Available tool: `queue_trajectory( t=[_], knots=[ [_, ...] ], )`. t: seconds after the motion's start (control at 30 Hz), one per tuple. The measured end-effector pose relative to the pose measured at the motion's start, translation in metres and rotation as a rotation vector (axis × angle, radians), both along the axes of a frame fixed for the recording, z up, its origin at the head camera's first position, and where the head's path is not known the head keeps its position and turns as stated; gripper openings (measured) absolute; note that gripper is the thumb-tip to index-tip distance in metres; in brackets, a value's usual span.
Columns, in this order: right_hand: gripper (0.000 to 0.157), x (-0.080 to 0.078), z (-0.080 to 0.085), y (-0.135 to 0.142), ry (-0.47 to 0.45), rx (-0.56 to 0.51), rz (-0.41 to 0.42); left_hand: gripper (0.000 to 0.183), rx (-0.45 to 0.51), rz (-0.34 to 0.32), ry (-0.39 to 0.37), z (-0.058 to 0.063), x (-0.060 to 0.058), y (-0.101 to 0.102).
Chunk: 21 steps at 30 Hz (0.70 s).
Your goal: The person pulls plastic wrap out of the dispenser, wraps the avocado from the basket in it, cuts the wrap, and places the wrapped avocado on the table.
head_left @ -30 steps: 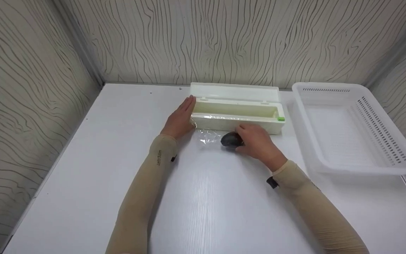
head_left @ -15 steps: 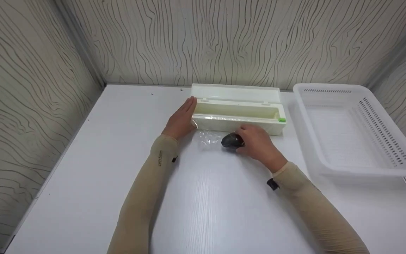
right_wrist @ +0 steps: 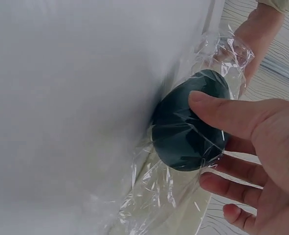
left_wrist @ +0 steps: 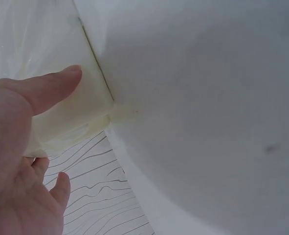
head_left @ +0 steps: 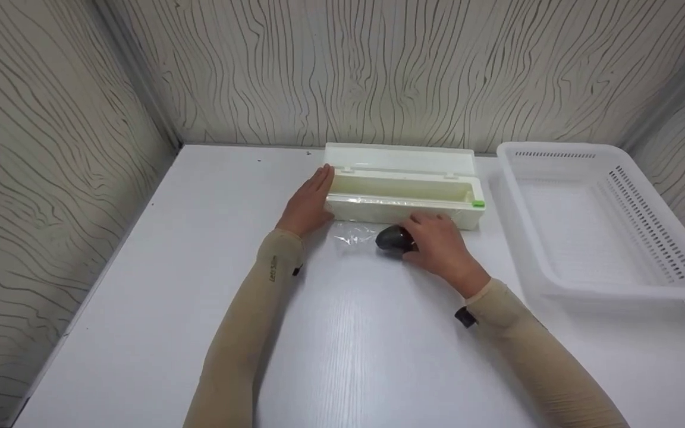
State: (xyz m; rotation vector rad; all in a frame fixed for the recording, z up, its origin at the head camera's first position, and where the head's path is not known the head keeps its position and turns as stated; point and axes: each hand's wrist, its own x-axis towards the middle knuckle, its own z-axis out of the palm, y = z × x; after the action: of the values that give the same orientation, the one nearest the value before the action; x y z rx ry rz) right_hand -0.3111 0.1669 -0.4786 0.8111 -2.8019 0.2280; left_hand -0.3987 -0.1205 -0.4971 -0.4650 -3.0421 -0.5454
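A patterned wall (head_left: 366, 71) with dark wavy lines surrounds a white table (head_left: 140, 327). From the left, an arm in a beige sleeve (head_left: 232, 333) with dark lettering reaches forward. Its left hand (head_left: 305, 205) lies at the left end of a long white box (head_left: 372, 210); the fingers are extended along that end rather than clenched, and the left wrist view shows the thumb lying across one face. The box stands near the back of the table, its hinged lid (head_left: 399, 157) tipped back and its trough exposed. Just in front, crumpled clear film (head_left: 351, 236) catches the light.

Next to the right is a smooth, dark, rounded object (head_left: 393, 239), close before the box's front and covered with film, as the right wrist view shows. The right hand (head_left: 442, 246) grasps it, thumb on one side and fingers behind. A small green tab (head_left: 478, 204) sits at the box's right end. Farthest right, apart from the box, stands a white slotted plastic basket (head_left: 622, 291).
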Motion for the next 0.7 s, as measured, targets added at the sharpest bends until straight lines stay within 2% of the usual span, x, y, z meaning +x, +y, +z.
queue_trajectory(
  t=[0.27,0.7],
  knots=[
    [0.059,-0.0008,-0.0006,0.0064,-0.029,-0.027,0.0,0.101,0.022,0.0,0.003,-0.001,0.0001,-0.002],
    [0.061,0.0037,-0.0001,0.0099,0.0,-0.066,0.008,0.099,0.04,0.029,-0.016,-0.0011,0.0007,0.0008]
  ],
)
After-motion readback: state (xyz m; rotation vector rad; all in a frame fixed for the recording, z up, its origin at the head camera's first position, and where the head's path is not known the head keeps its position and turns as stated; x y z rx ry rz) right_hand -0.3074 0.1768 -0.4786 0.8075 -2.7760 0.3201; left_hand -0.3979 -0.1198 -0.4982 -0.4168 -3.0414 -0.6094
